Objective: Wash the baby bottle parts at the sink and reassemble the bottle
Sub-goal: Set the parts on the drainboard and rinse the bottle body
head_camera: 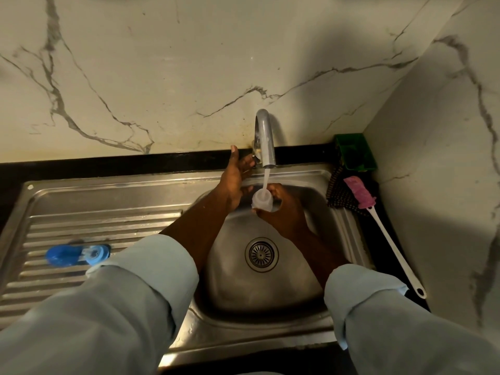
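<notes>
Water runs from the chrome tap [265,139] into the clear baby bottle body [262,200], which my right hand [284,209] holds upright over the steel sink basin [305,255]. My left hand [235,180] reaches to the base of the tap, fingers spread near the tap handle; whether it grips the handle is unclear. On the ribbed drainboard [81,220] at the left lie the blue bottle cap [61,255] and the blue collar ring with the teat [96,254], side by side.
A white-handled bottle brush with a pink head [378,220] lies on the dark counter right of the sink, beside a dark scrubbing net [339,193]. A green holder [354,151] stands in the back right corner. Marble walls close the back and right.
</notes>
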`<state>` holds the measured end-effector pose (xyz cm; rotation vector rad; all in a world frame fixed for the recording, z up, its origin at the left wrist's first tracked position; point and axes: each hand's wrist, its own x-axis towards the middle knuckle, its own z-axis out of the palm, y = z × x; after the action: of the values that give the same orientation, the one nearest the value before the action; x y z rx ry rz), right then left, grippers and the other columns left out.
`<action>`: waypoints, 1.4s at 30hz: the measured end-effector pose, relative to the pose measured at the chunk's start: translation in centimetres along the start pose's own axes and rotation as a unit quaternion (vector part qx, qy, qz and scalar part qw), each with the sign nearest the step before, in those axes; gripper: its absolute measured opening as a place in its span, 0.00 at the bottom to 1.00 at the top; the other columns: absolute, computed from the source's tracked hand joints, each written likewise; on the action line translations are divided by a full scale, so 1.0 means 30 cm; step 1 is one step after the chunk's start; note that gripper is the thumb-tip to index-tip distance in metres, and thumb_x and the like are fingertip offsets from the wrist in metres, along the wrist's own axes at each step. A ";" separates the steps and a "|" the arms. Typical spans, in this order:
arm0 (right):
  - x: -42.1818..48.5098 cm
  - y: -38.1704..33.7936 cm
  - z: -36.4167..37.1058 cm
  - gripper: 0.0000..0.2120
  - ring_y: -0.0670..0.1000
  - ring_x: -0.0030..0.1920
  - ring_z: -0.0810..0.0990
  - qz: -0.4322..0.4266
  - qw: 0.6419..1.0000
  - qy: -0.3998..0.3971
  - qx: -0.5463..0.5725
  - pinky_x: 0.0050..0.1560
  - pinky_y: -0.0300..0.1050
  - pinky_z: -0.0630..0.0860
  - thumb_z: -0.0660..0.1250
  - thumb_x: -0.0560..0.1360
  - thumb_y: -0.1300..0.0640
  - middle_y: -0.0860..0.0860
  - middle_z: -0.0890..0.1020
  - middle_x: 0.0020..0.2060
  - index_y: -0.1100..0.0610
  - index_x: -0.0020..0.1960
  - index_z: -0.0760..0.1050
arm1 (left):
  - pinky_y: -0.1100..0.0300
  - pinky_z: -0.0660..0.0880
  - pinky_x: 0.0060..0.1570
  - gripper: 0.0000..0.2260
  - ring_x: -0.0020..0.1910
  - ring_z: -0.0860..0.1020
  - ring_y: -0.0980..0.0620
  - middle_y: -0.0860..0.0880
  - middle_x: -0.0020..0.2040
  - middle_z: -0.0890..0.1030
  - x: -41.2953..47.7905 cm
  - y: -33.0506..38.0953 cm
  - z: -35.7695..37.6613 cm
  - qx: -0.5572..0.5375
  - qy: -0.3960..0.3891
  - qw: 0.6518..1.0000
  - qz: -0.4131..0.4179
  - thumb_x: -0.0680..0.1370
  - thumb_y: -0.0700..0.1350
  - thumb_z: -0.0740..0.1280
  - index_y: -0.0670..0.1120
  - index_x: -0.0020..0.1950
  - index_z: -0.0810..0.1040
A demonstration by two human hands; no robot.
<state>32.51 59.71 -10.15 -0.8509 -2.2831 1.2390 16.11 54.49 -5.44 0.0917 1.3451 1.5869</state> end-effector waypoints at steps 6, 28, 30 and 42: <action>-0.004 0.008 0.005 0.24 0.42 0.54 0.82 0.013 1.000 -0.004 -0.001 0.56 0.47 0.81 0.81 0.67 0.49 0.44 0.83 0.53 0.50 0.59 0.76 | 0.40 0.72 0.69 0.35 0.65 0.78 0.42 0.45 0.66 0.81 0.005 -0.007 -0.006 -0.003 -0.006 1.000 0.002 0.77 0.74 0.54 0.50 0.69 0.80; -0.008 0.007 0.015 0.27 0.42 0.57 0.79 -0.004 1.000 0.009 -0.025 0.58 0.41 0.79 0.81 0.68 0.50 0.44 0.81 0.57 0.49 0.62 0.74 | 0.45 0.76 0.65 0.29 0.60 0.81 0.45 0.43 0.63 0.82 -0.039 0.012 0.038 0.170 -0.035 0.984 0.040 0.81 0.67 0.55 0.49 0.71 0.75; -0.011 -0.007 0.013 0.25 0.40 0.56 0.79 0.001 0.999 0.050 -0.007 0.58 0.37 0.78 0.80 0.68 0.49 0.41 0.81 0.56 0.48 0.61 0.74 | 0.45 0.76 0.66 0.25 0.59 0.81 0.45 0.42 0.61 0.82 -0.038 0.031 0.051 0.216 -0.049 0.974 0.050 0.83 0.63 0.55 0.47 0.70 0.75; -0.134 0.084 0.074 0.28 0.49 0.56 0.81 0.170 0.983 -0.064 0.017 0.52 0.44 0.79 0.74 0.74 0.42 0.48 0.81 0.61 0.48 0.70 0.70 | 0.54 0.73 0.54 0.13 0.54 0.77 0.50 0.51 0.55 0.77 -0.057 -0.066 -0.031 0.357 0.081 0.922 0.126 0.83 0.57 0.63 0.51 0.61 0.77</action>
<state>34.92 56.71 -13.72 -1.2190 -2.2725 1.5112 17.61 52.37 -6.43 0.6095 2.0584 1.2431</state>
